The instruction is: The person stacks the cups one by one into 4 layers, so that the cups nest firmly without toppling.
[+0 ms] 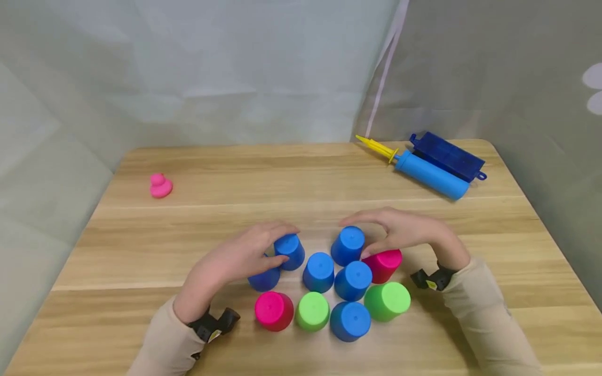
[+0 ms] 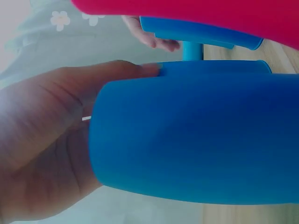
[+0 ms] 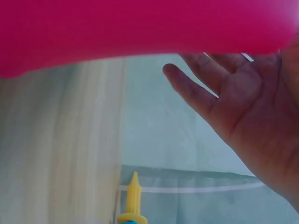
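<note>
Several upside-down cups stand grouped on the wooden table. My left hand (image 1: 246, 250) pinches a blue cup (image 1: 290, 253) at the group's back left, thumb on its near side and fingers behind. Another blue cup (image 1: 265, 278) stands partly hidden under that hand. In the left wrist view, the thumb (image 2: 149, 70) lies against the farther blue cup. My right hand (image 1: 400, 228) reaches around the back-right blue cup (image 1: 349, 245) with fingers spread, its thumb near that cup and above a pink cup (image 1: 385, 265). The right wrist view shows loosely extended fingers; the pink cup hides some.
Nearer me stand another pink cup (image 1: 274, 311), two green cups (image 1: 312, 312) and more blue cups (image 1: 350, 321). A pink rubber duck (image 1: 161, 186) sits back left. A blue pump (image 1: 430, 175) with yellow nozzle and a dark blue case (image 1: 449, 155) lie back right.
</note>
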